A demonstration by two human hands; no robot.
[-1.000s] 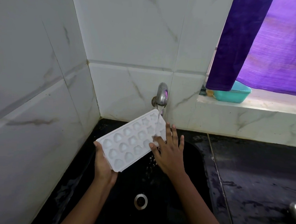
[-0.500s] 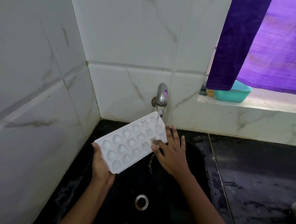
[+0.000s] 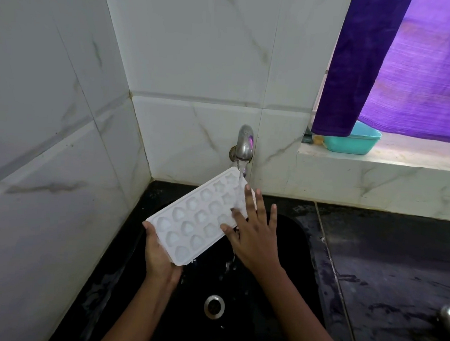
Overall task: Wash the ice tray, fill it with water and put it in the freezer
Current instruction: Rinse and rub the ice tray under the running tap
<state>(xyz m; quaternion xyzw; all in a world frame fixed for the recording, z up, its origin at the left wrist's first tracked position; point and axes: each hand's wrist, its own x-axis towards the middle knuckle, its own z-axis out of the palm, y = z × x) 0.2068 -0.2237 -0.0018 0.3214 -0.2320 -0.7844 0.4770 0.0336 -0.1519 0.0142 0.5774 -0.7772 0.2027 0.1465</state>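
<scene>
A white tiled wall (image 3: 51,135) fills the left side. Beside it, the left hand (image 3: 159,255) grips the near short end of the tray (image 3: 198,218), with its thumb hooked over the rim and the other fingers hidden beneath. The white tray is held above the black sink (image 3: 277,290), cavities up and tilted, with its far end raised under the tap (image 3: 244,142). Water (image 3: 241,171) falls onto that far end and drips off the tray's lower edge toward the drain (image 3: 214,306). The right hand (image 3: 256,239) lies flat on the far half of the tray, fingers (image 3: 250,205) straight and spread apart. Right of the sink is the wet black table (image 3: 396,257). Above it, a teal tub (image 3: 353,143) sits on the sill (image 3: 414,159), partly behind a purple curtain (image 3: 406,62).
</scene>
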